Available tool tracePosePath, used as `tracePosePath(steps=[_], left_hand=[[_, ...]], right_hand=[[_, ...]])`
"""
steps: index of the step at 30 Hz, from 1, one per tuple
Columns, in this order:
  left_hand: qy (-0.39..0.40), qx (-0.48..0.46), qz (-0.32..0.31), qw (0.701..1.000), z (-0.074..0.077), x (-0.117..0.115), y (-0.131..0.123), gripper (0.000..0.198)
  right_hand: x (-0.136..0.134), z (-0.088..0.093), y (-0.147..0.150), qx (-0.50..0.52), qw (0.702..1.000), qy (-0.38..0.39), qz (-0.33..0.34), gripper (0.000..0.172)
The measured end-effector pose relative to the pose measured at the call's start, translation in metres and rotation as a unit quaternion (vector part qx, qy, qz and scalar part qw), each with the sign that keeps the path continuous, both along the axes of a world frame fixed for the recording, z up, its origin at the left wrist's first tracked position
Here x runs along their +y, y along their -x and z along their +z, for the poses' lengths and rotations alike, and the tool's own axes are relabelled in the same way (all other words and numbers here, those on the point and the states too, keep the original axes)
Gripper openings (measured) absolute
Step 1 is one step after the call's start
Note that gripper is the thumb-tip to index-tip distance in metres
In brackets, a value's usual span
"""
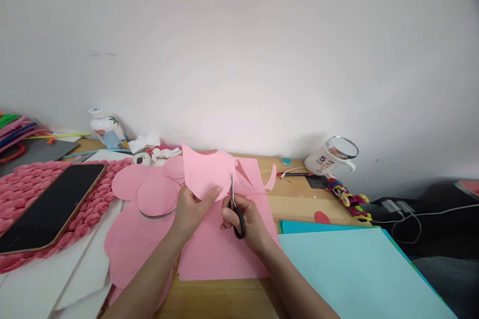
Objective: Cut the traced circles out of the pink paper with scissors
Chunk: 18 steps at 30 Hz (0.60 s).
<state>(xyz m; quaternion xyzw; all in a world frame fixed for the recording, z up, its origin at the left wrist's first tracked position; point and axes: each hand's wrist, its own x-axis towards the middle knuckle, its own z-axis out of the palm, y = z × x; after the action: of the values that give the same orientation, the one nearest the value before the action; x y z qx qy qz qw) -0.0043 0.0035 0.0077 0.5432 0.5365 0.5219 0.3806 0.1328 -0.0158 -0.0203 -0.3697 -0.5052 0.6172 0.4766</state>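
Note:
My left hand (194,209) pinches the lower edge of a pink paper piece (209,174), thumb on top. A faint round outline shows on that paper. In my right hand (247,222) is a pair of scissors (238,219) with black handles, its blades pointing up against the paper's right side. A curled pink strip (270,179) hangs off to the right of the cut. Below both hands lie pink paper sheets (224,264). Cut pink paper circles (138,239) are heaped beside my left forearm, overlapping one another.
On the left a phone (52,209) rests on rows of rolled pink paper (22,184). A white bottle (108,127) and crumpled tissue (145,143) stand by the wall. To the right are a lidded mug (331,157), a small colourful doll (348,199) and light blue sheets (355,269).

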Motion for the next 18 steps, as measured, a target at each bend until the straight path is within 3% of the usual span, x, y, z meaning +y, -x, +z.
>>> tracePosePath(steps=[18], left_hand=[[0.016,0.003,-0.053,0.998,-0.001,-0.002,0.005,0.051]], right_hand=[[0.001,0.012,-0.006,-0.058,0.998,-0.011,0.004,0.038]])
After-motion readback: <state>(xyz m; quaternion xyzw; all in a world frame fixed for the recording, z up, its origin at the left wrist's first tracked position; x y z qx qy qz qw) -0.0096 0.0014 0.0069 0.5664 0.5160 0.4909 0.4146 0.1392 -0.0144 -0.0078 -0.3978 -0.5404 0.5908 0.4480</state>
